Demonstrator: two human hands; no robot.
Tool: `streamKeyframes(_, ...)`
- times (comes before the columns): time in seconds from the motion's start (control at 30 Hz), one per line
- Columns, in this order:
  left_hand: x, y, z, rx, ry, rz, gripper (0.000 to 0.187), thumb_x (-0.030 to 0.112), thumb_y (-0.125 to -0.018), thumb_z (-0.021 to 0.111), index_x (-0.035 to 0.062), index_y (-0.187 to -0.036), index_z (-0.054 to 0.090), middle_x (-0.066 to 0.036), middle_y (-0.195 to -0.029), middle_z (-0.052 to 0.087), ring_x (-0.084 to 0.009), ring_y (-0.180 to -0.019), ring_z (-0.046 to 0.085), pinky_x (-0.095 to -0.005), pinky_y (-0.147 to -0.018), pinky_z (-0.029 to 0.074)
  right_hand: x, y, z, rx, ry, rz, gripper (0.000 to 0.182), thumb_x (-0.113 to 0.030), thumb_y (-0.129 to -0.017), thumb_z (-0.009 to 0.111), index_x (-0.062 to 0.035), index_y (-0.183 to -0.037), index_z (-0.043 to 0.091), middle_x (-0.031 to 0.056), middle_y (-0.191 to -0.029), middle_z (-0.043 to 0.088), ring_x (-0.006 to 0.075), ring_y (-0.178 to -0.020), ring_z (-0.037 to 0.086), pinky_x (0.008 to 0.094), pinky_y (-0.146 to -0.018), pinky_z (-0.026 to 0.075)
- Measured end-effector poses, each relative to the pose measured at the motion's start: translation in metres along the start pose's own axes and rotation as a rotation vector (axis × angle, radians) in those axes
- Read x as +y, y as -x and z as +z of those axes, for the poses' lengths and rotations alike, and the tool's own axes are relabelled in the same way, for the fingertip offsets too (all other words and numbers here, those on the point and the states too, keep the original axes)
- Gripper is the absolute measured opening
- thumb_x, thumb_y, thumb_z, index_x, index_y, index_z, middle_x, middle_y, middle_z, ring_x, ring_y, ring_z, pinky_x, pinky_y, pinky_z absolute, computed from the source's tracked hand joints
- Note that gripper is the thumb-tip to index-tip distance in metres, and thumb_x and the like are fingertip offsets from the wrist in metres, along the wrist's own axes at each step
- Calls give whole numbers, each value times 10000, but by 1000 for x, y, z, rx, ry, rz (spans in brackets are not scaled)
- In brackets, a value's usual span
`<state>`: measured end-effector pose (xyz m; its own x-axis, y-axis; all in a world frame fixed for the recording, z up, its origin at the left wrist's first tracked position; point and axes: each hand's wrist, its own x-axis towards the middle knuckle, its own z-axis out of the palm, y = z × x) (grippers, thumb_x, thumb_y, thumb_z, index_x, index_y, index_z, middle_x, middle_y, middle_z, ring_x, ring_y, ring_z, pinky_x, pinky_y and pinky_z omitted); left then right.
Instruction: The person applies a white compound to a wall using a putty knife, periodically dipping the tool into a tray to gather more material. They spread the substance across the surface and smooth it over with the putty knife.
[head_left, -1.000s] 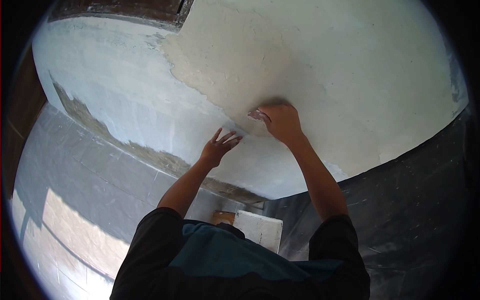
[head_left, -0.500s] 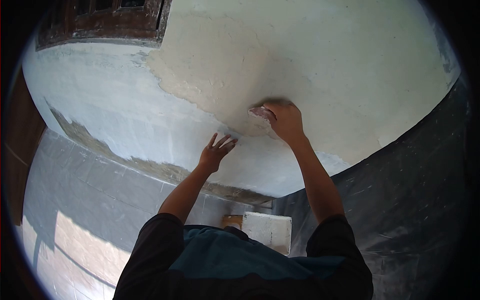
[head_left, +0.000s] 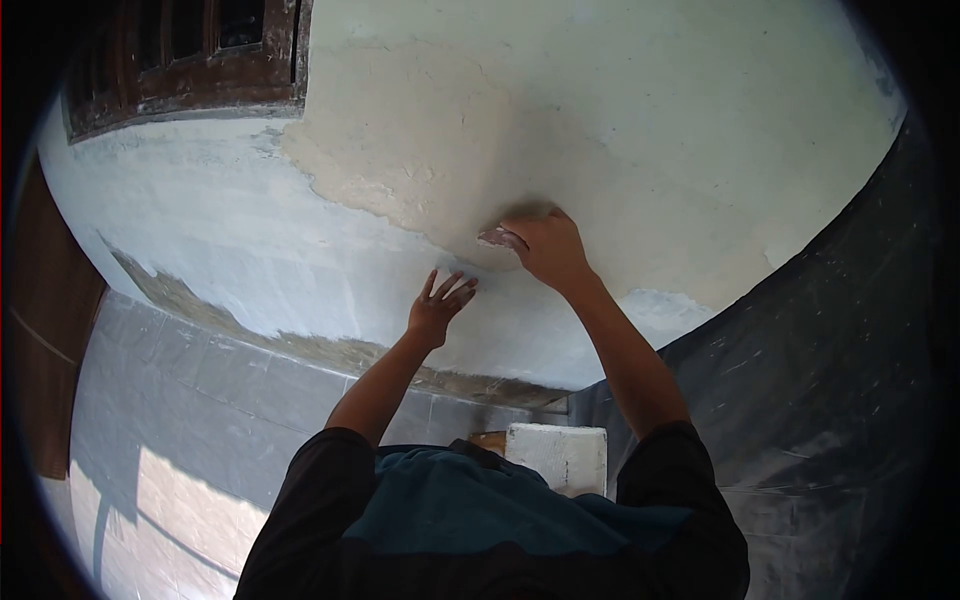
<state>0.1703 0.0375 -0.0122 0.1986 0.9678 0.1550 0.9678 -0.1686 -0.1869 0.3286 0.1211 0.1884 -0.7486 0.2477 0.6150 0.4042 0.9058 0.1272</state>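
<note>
A wall (head_left: 400, 130) with beige and bluish-white patches fills the space before me. My right hand (head_left: 550, 247) is closed around a dusty reddish-brown piece of sandpaper (head_left: 497, 238), held against the beige patch near its lower border. Part of the sandpaper is hidden under the fingers. Lower and to the left, my left hand (head_left: 436, 312) has its fingers spread, with the fingertips at the white part of the wall. It holds nothing.
A brown wooden window frame (head_left: 210, 90) sits at upper left. Behind my torso, a white block-like object (head_left: 556, 456) rests near a small brown item (head_left: 490, 441). Grey floor tiles (head_left: 240, 385) run along the wall's base. A dark sheet-like surface (head_left: 800, 360) covers the right side.
My right hand has moved left and slightly down across the wall with the sandpaper. My left hand stays almost in place. The whole view has shifted a little.
</note>
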Motion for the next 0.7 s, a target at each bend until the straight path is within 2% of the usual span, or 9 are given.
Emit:
streamKeyframes(0.1,-2,0,4,-4,-48,33,818,147,-779,569,231,-1505,202,52,-1588,101,-189,-1468,41,-530,-1182,0,0,0,3,5,78,-29,94,-151,-799,686,-111,-884,678,79,-723,671,264,-615,609,369,-698,437)
streamKeyframes(0.17,-2,0,5,20,-47,24,827,152,-783,570,232,-1509,183,54,-1588,95,-191,-1468,39,-533,-1180,-7,0,1,-13,4,39,167,94,-153,-803,685,-112,-887,675,77,-708,663,264,-611,608,368,-706,441)
streamKeyframes(0.3,3,-1,5,-19,-63,31,818,143,-779,563,224,-1507,199,52,-1589,90,-196,-1468,36,-537,-1178,-9,1,10,-3,26,-2,96,99,-148,-799,687,-109,-889,671,74,-689,654,268,-597,602,361,-703,437)
streamKeyframes(0.4,1,-1,6,-6,-60,6,812,140,-776,555,215,-1505,206,47,-1590,88,-201,-1469,26,-540,-1176,-13,1,7,8,139,5,46,110,-144,-792,694,-110,-894,670,70,-675,650,269,-589,598,353,-691,428)
streamKeyframes(0.47,-1,0,4,2,-29,8,797,133,-780,552,219,-1500,222,66,-1591,71,-191,-1470,16,-520,-1182,-12,-1,7,-6,39,29,217,91,-137,-790,680,-105,-875,671,80,-708,665,257,-627,619,378,-681,428)
streamKeyframes(0.53,2,-1,5,6,-1,12,790,130,-781,551,221,-1498,230,76,-1591,63,-186,-1470,11,-510,-1185,-11,-5,7,-9,47,21,185,86,-140,-790,679,-107,-869,668,77,-706,664,255,-624,616,375,-677,421)
streamKeyframes(0.63,1,-1,4,-3,0,34,800,123,-768,543,199,-1499,229,38,-1591,93,-212,-1470,27,-541,-1174,-17,-1,8,0,32,26,122,69,-147,-792,677,-110,-849,662,73,-700,660,250,-615,608,370,-680,412)
streamKeyframes(0.7,3,1,-3,-34,47,-2,773,107,-780,543,217,-1490,256,75,-1590,72,-182,-1469,11,-508,-1188,-7,-2,6,0,9,38,89,59,-151,-795,676,-111,-835,660,72,-695,657,247,-609,604,369,-687,411)
